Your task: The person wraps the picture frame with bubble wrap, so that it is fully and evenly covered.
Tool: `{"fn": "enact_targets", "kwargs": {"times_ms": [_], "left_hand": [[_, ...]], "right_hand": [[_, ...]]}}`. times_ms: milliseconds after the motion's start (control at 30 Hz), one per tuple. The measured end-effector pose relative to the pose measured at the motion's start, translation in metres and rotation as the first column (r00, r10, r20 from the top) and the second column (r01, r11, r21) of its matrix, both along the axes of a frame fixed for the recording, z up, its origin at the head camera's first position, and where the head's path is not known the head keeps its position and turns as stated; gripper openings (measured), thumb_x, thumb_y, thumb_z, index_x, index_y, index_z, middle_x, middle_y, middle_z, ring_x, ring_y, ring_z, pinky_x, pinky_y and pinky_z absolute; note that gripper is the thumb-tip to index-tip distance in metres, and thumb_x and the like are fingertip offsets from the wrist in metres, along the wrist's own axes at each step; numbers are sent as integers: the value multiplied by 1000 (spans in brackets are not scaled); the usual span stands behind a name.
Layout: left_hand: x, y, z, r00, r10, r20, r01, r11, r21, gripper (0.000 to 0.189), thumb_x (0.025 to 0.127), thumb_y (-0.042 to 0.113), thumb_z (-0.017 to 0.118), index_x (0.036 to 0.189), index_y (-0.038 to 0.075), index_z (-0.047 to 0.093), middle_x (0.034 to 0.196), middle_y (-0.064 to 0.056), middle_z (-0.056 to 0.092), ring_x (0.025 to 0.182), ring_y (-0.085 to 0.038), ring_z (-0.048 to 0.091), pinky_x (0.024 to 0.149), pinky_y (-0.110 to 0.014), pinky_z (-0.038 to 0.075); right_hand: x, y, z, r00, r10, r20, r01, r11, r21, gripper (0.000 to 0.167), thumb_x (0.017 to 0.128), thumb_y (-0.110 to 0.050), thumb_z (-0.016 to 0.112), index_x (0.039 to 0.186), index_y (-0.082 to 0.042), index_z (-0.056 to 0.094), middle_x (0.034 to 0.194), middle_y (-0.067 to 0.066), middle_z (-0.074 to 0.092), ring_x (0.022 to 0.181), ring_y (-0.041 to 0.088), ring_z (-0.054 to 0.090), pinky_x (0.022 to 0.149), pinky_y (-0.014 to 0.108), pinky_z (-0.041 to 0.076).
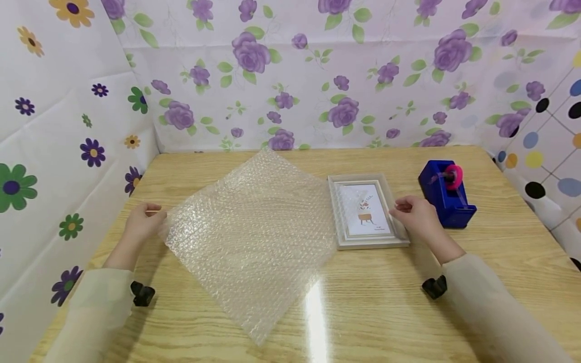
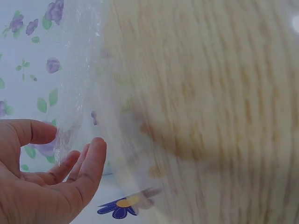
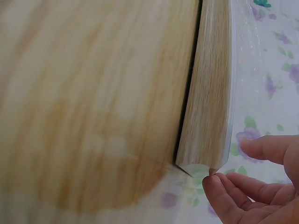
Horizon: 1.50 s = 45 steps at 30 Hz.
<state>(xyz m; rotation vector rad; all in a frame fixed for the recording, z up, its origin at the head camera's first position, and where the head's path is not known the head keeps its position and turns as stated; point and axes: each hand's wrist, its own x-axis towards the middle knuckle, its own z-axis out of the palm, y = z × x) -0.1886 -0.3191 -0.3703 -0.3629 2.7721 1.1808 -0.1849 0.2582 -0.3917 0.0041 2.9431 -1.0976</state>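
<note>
Clear bubble wrap point(image 1: 247, 232) lies as a large diamond on the table, its right part overlapping the picture frame point(image 1: 340, 238). At the wrap's left corner, my left hand point(image 1: 144, 222) pinches the film, and the left wrist view shows the wrap's corner point(image 2: 63, 144) between thumb and fingers. The pale frame has a printed picture point(image 1: 379, 228) facing up. My right hand point(image 1: 418, 214) is at the frame's right edge, thumb and fingers bent around it. In the right wrist view a fingertip point(image 3: 212, 184) meets the frame's corner and the thumb point(image 3: 264, 147) stands off its face.
A blue tape dispenser point(image 1: 442, 199) with a pink-cored roll point(image 1: 455, 177) stands right of the frame, close to the right hand. The wood-grain table point(image 1: 363, 307) meets flowered cloth point(image 1: 290, 75) at the back and cloth walls on both sides.
</note>
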Motion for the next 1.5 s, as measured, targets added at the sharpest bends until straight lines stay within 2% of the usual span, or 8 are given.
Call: {"fn": "enact_targets", "kwargs": {"times_ms": [100, 200, 400, 633, 933, 1267, 1367, 1500], "left_hand": [[0, -1, -1, 1000, 4, 14, -4, 1000, 11, 57, 97, 25, 40, 135, -16, 33, 129, -37, 40, 107, -40, 49, 75, -30, 47], [0, -3, -3, 1000, 20, 24, -21, 999, 43, 57, 96, 26, 42, 135, -14, 36, 125, -32, 44, 95, -24, 54, 69, -21, 47], [1, -5, -6, 999, 53, 10, -54, 991, 126, 50, 95, 23, 50, 131, -12, 43, 102, -10, 55, 70, 2, 53, 63, -18, 52], [3, -7, -5, 1000, 16, 20, -20, 980, 197, 47, 97, 21, 49, 128, -14, 43, 80, 11, 54, 67, 3, 56, 64, -18, 55], [4, -11, -4, 991, -110, 81, 97, 984, 150, 54, 98, 32, 49, 129, -12, 41, 110, -7, 53, 77, 6, 53, 71, -17, 54], [4, -15, -5, 986, -134, 98, 114, 976, 186, 56, 95, 27, 57, 130, -12, 40, 86, 15, 58, 77, 4, 56, 71, -15, 53], [4, -15, -6, 986, -140, 87, 121, 974, 190, 56, 95, 25, 57, 131, -14, 38, 85, 16, 59, 77, 4, 56, 71, -15, 53], [3, -15, -9, 987, -138, 85, 117, 970, 212, 56, 95, 22, 56, 132, -15, 37, 84, 17, 60, 77, 5, 56, 71, -14, 53]], "right_hand": [[-2, 2, -2, 1000, -15, 11, 15, 1000, 0, 38, 91, -16, 62, 117, 11, 58, 110, 29, 64, 102, 40, 61, 85, 49, 53], [-5, 3, -4, 999, -23, 35, 23, 1000, 4, 39, 90, -17, 62, 117, 11, 58, 110, 29, 64, 102, 39, 61, 84, 47, 53], [-10, 6, -5, 993, -33, 111, 36, 999, -20, 43, 91, -20, 61, 120, 11, 57, 114, 29, 61, 103, 37, 59, 81, 40, 54], [-15, 8, -5, 979, -43, 198, 50, 998, -28, 50, 91, -27, 61, 122, 11, 55, 120, 30, 58, 106, 36, 57, 85, 41, 52], [-20, 8, -6, 972, -60, 225, 56, 998, 24, 50, 88, -25, 65, 122, 10, 58, 122, 29, 58, 107, 37, 57, 87, 45, 52], [-17, 6, -6, 973, -70, 220, 68, 998, 15, 47, 88, -21, 64, 124, 8, 56, 120, 29, 58, 107, 37, 56, 88, 45, 50], [-15, 6, -6, 976, -81, 200, 80, 997, 14, 44, 88, -21, 63, 122, 7, 58, 119, 28, 59, 105, 36, 57, 83, 40, 52], [-14, 7, -3, 977, -101, 189, 107, 994, -22, 38, 89, -18, 63, 117, 7, 61, 113, 26, 63, 86, 23, 63, 68, 27, 53]]}}
